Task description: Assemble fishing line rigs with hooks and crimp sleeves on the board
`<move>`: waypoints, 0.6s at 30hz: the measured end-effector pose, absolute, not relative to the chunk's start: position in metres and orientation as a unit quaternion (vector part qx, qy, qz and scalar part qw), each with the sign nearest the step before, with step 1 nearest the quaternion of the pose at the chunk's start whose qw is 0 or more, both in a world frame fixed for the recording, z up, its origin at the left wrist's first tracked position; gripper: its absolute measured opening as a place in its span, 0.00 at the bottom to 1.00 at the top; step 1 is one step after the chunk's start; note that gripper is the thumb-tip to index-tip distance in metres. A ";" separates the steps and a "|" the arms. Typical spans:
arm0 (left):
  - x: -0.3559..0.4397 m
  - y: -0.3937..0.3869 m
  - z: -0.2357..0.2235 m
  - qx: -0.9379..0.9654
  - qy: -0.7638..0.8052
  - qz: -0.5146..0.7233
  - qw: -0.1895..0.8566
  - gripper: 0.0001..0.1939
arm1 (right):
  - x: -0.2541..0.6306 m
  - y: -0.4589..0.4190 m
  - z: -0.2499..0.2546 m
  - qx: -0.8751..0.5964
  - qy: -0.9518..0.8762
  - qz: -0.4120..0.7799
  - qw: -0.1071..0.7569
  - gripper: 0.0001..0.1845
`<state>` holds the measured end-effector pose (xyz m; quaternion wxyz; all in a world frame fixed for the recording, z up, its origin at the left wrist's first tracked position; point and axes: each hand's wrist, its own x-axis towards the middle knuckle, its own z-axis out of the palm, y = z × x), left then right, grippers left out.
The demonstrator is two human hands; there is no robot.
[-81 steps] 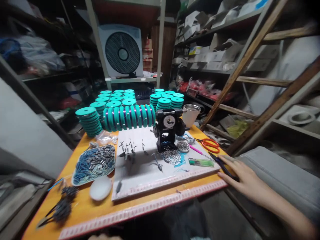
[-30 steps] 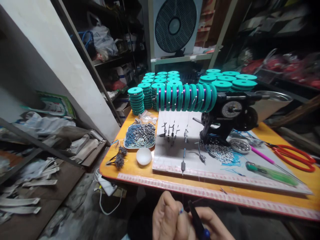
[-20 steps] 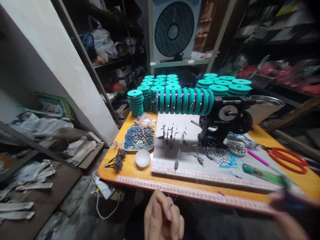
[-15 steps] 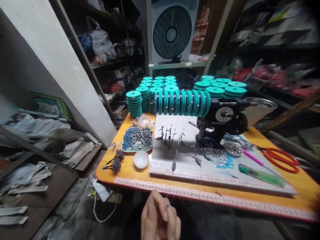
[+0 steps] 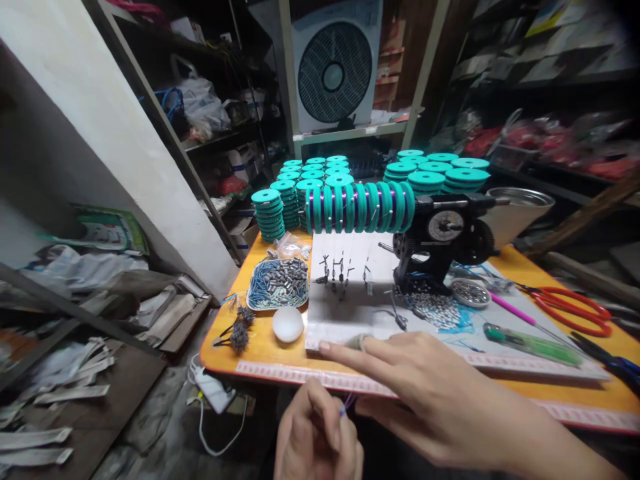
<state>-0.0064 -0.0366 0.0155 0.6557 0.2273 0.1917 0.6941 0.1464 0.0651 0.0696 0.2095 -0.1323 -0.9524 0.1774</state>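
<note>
My left hand (image 5: pixel 320 433) is closed in a pinch at the front edge of the table, holding a thin line with a purple-blue bit (image 5: pixel 345 405) showing at its fingertips. My right hand (image 5: pixel 425 393) reaches in from the right over the front of the grey board (image 5: pixel 345 317). Its index finger is stretched out to the left, and its thumb lies lower, apart from it. A blurred greyish thing (image 5: pixel 357 341) shows behind the index finger; I cannot make out whether it is touched. Lines with small dark rigs (image 5: pixel 341 270) hang from the green spools (image 5: pixel 360 208).
A black winding machine (image 5: pixel 435 233) carries the row of spools. On the left are a tray of sinkers and blue pieces (image 5: pixel 279 283) and a white round object (image 5: pixel 288 325). Red-handled scissors (image 5: pixel 575 310) and a green cutter (image 5: pixel 535 343) lie right. Spool stacks (image 5: pixel 270 217) stand behind.
My right hand has come into view from the right and covers the board's front edge. My left hand keeps its pinch. The view has shifted slightly.
</note>
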 end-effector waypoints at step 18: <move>-0.009 0.005 0.045 0.389 0.381 0.745 0.384 0.31 | 0.107 0.052 0.051 -0.199 -0.824 0.325 0.420 0.21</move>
